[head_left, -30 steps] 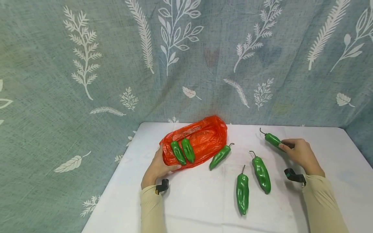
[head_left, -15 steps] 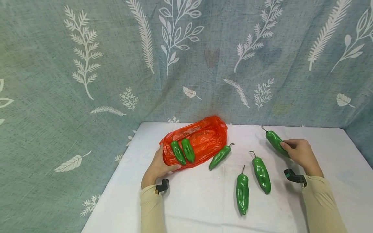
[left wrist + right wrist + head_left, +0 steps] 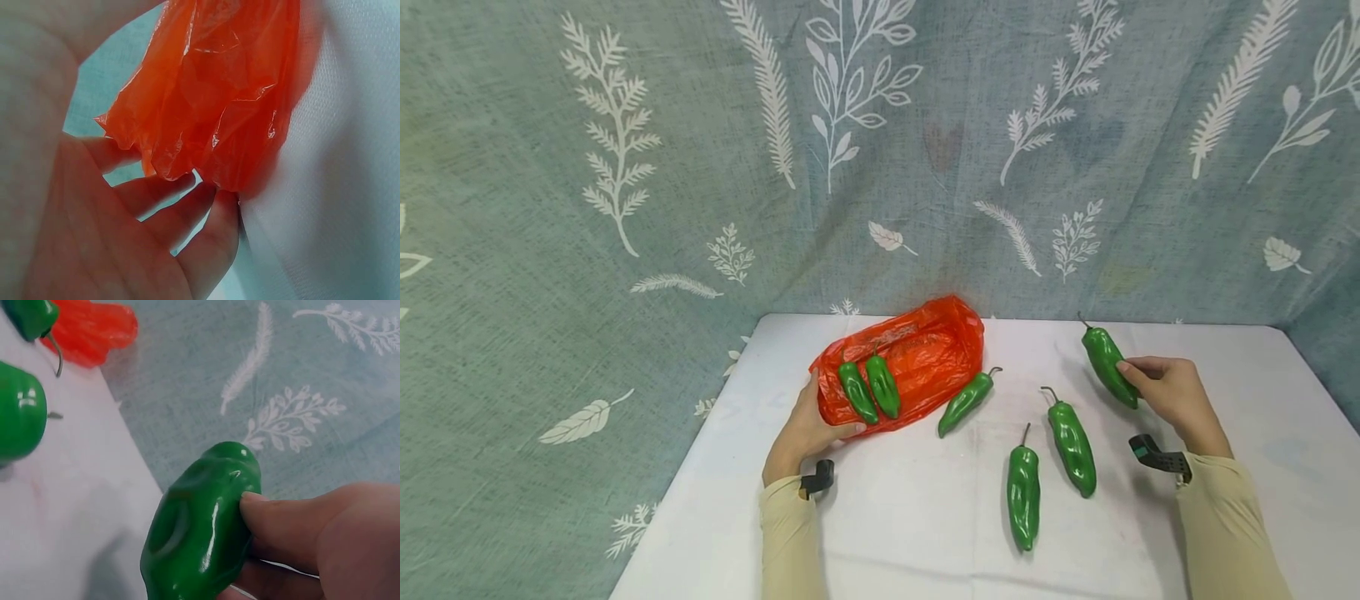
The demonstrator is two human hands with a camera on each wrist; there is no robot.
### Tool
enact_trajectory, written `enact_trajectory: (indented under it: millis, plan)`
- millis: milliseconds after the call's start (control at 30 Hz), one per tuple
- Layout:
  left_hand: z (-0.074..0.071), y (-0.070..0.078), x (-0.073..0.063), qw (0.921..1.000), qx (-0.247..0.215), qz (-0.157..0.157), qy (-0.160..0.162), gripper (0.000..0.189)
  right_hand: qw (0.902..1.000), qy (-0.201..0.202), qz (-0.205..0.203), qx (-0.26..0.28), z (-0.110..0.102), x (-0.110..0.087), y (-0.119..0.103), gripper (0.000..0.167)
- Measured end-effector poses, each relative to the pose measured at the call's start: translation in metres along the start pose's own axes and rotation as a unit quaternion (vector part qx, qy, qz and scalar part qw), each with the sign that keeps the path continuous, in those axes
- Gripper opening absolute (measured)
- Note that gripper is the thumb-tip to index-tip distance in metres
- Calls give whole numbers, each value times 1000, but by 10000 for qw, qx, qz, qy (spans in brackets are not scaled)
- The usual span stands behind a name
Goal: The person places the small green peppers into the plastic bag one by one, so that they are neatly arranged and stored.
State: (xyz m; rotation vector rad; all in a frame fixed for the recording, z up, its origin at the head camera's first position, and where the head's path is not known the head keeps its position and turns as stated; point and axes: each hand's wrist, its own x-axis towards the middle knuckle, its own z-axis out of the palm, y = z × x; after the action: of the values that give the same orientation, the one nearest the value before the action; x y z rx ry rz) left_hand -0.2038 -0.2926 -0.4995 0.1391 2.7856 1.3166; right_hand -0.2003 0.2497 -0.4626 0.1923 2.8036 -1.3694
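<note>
My right hand pinches a green chili pepper between thumb and fingers, at the far right of the table. The right wrist view has this pepper close up, the thumb on its side. At the left, my left hand grips the near-left end of a red plastic bag, with fingertips against the crumpled film in the left wrist view. On the bag lie two green peppers, a left one and a right one.
One green pepper lies beside the bag's right edge. Two more, an upper one and a lower one, lie on the white table between the arms. A patterned curtain hangs behind the table's back edge.
My right hand has raised the pepper slightly and turned it more upright, its stem end moving toward the curtain. The left hand and bag look unmoved.
</note>
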Motion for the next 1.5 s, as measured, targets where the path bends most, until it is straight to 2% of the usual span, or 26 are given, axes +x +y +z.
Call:
enact_trajectory:
  millis: [267, 467, 767, 967, 1300, 1500]
  plan:
    - [1, 1, -1, 10000, 9, 3, 32, 127, 9974, -240, 153, 655, 1, -3, -4, 66]
    - [0, 1, -3, 9999, -23, -114, 66, 129, 9934, -305, 216, 1086, 4, -8, -10, 67]
    - [-1, 2, -5, 9990, 9, -448, 32, 130, 9876, -164, 205, 1547, 12, -11, -14, 64]
    - [-2, 3, -6, 9985, 101, -540, 19, 131, 9816, -68, 154, 1903, 16, -11, -15, 61]
    - [-1, 3, -4, 9998, 15, -210, 19, 129, 9819, -179, 233, 1871, 20, -11, -23, 62]
    - [-2, 5, -5, 9996, -29, -273, 41, 131, 9827, -211, 205, 1831, 23, -11, -30, 59]
